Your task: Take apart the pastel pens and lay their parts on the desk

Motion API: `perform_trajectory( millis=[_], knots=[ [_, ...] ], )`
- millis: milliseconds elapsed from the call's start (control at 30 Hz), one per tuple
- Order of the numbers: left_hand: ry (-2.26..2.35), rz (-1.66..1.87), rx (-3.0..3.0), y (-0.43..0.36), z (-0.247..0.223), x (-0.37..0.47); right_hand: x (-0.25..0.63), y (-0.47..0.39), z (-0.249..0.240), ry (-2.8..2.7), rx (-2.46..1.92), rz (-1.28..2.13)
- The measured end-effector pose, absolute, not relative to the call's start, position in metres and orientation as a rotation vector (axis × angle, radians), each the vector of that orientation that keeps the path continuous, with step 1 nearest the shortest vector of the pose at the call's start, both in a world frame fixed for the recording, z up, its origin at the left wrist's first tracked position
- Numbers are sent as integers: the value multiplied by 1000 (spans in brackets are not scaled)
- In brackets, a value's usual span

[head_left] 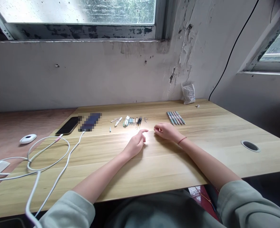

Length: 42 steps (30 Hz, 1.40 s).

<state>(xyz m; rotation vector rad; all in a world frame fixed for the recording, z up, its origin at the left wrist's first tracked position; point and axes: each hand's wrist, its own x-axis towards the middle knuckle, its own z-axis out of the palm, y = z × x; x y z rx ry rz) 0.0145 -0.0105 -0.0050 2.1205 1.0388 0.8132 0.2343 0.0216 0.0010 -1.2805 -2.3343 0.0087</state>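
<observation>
My left hand (136,143) rests on the wooden table (154,171), its index finger stretched out and the other fingers curled, holding nothing I can see. To its right, my right hand (165,130) lies with its fingers curled inward; whether anything is inside is hidden. Beyond the hands are pen barrels (126,121), short blue pieces (131,121), dark thin refills (139,122) and tiny metal-looking parts (146,119). A row of several assembled pens (175,117) lies just past my right hand. A small light-blue piece (110,129) sits apart at the left.
At the left lie a black phone (68,125), a blurred dark-blue device (90,122), white cables (65,167) and a white oval object (28,138). A white packet (188,93) stands against the wall. A round dark hole (250,146) is in the table at right.
</observation>
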Motion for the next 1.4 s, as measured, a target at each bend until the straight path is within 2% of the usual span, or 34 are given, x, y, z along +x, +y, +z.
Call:
perform_trajectory(
  millis=[300,633,900,1000,1100,1200,1400],
  knots=[
    [1089,812,2159,-12,-4,14,201,11,-16,-2454,-1110,-124],
    [1111,767,2114,-15,-2,14,201,13,-18,-2453,-1099,-48],
    [1046,904,2252,-3,5,9,202,12,-17,-2456,-1102,-30],
    [1232,1096,2273,26,17,-17,202,11,-16,-2446,-1090,-13],
    [1720,1234,2199,63,23,-60,201,10,-14,-2435,-1087,-2],
    [2127,885,2246,96,20,-101,201,10,-14,-2429,-1084,12],
    [2131,562,2339,130,14,-124,200,12,-14,-2421,-1093,34]
  ],
)
